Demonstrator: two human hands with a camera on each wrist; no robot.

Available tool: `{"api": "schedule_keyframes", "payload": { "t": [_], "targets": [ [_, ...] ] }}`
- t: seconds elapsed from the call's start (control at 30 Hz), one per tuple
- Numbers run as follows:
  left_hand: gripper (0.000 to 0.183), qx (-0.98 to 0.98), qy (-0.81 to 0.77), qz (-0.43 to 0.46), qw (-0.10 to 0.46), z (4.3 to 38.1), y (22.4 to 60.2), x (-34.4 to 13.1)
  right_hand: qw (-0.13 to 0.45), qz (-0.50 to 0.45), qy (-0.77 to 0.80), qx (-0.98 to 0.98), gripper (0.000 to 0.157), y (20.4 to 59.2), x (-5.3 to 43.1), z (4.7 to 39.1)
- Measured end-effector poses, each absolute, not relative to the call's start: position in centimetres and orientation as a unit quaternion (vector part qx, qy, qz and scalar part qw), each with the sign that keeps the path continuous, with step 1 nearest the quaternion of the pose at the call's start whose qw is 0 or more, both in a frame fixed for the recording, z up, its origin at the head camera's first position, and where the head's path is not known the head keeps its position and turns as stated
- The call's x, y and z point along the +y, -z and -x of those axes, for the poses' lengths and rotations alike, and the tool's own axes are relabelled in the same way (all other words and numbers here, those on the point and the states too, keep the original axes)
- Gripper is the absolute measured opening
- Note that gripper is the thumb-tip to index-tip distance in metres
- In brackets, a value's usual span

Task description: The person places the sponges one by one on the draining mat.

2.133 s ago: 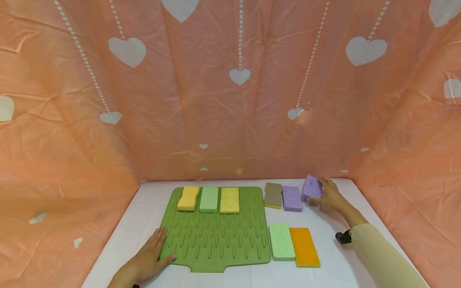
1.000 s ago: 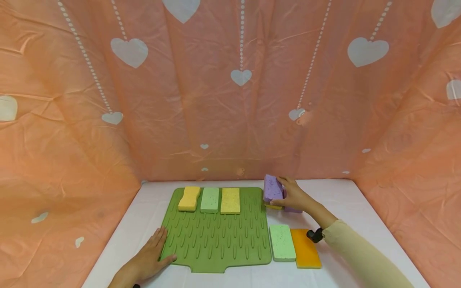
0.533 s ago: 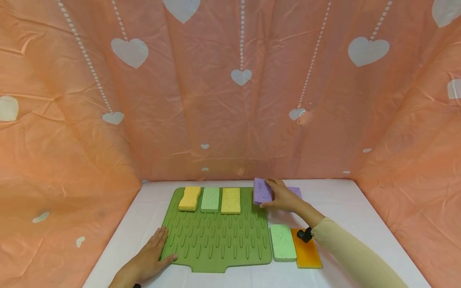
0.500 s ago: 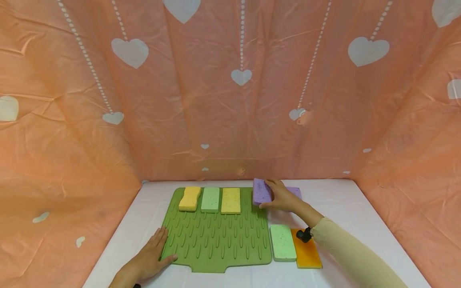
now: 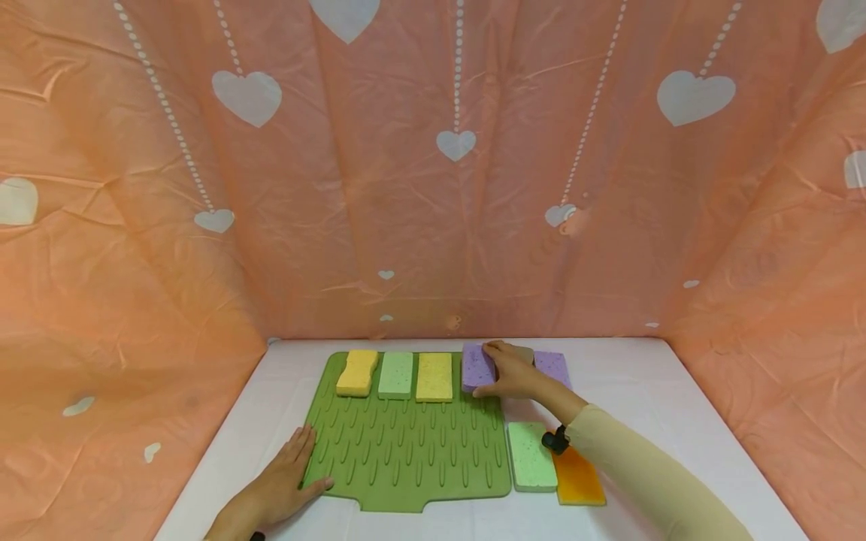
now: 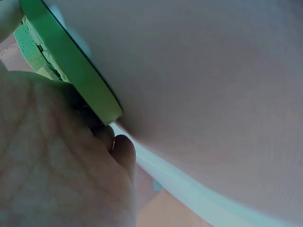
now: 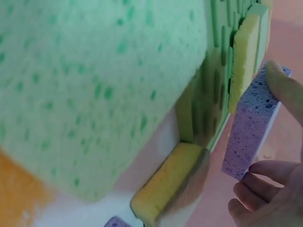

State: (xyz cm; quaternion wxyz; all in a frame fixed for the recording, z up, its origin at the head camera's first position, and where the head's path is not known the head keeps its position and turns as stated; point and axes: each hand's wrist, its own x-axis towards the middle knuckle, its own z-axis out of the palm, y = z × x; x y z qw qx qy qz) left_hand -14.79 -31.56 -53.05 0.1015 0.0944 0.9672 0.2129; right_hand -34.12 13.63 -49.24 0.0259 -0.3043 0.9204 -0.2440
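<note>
My right hand (image 5: 517,376) grips a purple sponge (image 5: 476,368) between thumb and fingers over the top right of the green ridged mat (image 5: 406,451). In the right wrist view the purple sponge (image 7: 251,123) looks lifted clear of the mat, beside a yellow sponge (image 7: 244,56). Three sponges lie in a row along the mat's far edge: a wavy yellow one (image 5: 357,373), a light green one (image 5: 395,376) and a flat yellow one (image 5: 434,377). My left hand (image 5: 277,477) rests on the mat's left edge, fingers extended, thumb on its near corner.
Right of the mat, a grey-topped yellow sponge (image 5: 524,353) is partly hidden behind my right hand. Another purple sponge (image 5: 552,367) lies beside it. Nearer are a light green sponge (image 5: 531,454) and an orange sponge (image 5: 579,481), under my right forearm. A peach curtain (image 5: 433,248) encloses the table.
My right hand has carried the purple sponge from the far right, leftward past the grey-topped and second purple sponges, to over the mat, and lowered it. My left hand has stayed put.
</note>
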Motion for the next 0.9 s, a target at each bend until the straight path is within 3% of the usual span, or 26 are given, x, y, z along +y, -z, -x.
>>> {"api": "schedule_keyframes", "payload": {
  "t": [0.9],
  "targets": [
    [0.105, 0.968, -0.209, -0.104, 0.093, 14.8, 53.0, -31.6, 0.056, 0.275, 0.226, 0.933, 0.110, 50.2, 12.2, 34.7]
  ]
}}
